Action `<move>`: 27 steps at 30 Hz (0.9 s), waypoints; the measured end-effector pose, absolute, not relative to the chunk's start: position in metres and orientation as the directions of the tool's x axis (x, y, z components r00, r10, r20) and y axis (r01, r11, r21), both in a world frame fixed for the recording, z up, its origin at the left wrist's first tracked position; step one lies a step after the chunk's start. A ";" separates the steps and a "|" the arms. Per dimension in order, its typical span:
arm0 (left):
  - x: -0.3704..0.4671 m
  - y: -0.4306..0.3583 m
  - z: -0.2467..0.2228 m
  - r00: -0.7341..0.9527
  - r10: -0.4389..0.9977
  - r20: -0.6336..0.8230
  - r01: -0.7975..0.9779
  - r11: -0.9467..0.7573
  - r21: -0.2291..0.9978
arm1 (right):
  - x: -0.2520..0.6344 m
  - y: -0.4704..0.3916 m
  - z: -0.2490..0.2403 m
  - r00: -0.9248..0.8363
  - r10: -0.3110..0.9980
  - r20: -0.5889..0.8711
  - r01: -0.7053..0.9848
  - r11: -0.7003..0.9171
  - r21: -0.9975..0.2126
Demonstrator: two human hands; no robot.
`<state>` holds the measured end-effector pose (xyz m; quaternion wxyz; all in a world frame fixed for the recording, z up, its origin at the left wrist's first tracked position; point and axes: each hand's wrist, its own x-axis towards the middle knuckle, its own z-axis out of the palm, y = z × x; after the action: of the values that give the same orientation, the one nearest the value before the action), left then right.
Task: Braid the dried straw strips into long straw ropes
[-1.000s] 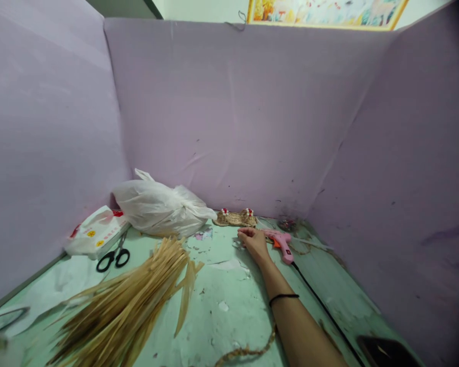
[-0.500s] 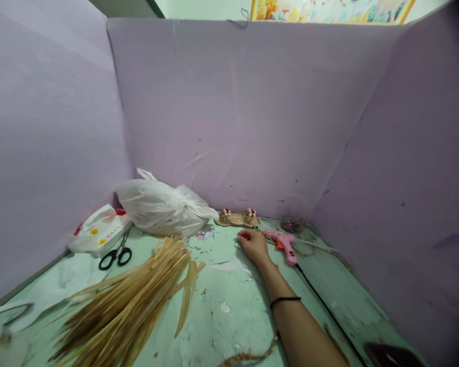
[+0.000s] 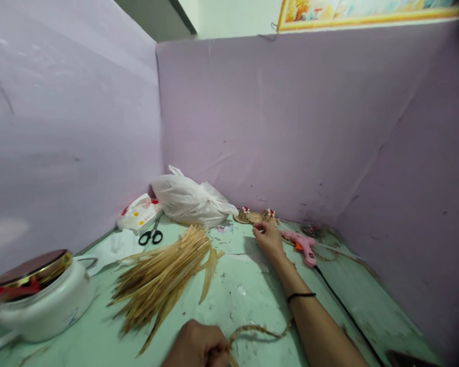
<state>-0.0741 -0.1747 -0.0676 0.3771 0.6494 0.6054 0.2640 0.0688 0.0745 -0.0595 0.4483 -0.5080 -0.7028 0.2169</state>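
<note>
My left hand (image 3: 199, 345) is at the bottom edge, its fingers closed round the end of a braided straw cord (image 3: 258, 329). From there the cord curves right over the table and passes behind my right forearm. Farther back, my right hand (image 3: 270, 238) is raised with thumb and fingers pinched together; anything between them is too small to make out. Just behind it lies a small woven straw piece (image 3: 248, 218) with red and white beaded knobs. A pink glue gun (image 3: 306, 244) rests to the right of that hand.
A bundle of dry straw strips (image 3: 168, 275) lies left of centre. Black-handled scissors (image 3: 151, 237), a tissue pack (image 3: 137, 214) and a knotted white plastic bag (image 3: 193, 199) stand behind. A white lidded pot (image 3: 53, 311) is at left. Purple panels (image 3: 283, 117) enclose the table.
My left hand has come into view at the bottom, closed on the cord. The view has swung left, bringing in the white pot. My right hand keeps its pinch near the woven piece.
</note>
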 end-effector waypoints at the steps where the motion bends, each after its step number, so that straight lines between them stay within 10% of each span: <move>1: -0.072 -0.176 -0.064 0.100 0.991 -0.091 0.586 0.015 0.810 | 0.061 0.067 -0.049 -0.081 0.906 0.416 0.423 0.409 -0.809; 5: -0.066 -0.184 -0.056 0.037 0.999 0.015 0.586 -0.034 0.810 | 0.030 0.016 0.000 -0.177 0.956 0.234 -0.185 0.202 -0.962; 9: -0.064 -0.188 -0.057 -0.012 0.996 0.086 0.593 -0.063 0.803 | 0.004 -0.048 0.036 -0.418 0.903 0.094 -0.543 -0.166 -0.823; 14: -0.061 -0.189 -0.059 -0.045 0.997 0.060 0.514 -0.028 0.857 | -0.024 -0.117 0.055 -0.643 0.758 0.111 -0.564 -0.371 -0.737; 27: -0.062 -0.195 -0.053 -0.073 0.996 0.047 0.520 -0.003 0.854 | -0.019 -0.151 0.073 -0.624 0.767 0.149 -0.565 -0.312 -0.764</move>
<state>-0.0617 -0.1952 -0.0526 0.3189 0.6016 0.6301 0.3734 -0.0193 -0.1513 0.0729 0.4162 -0.1221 -0.4135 0.8006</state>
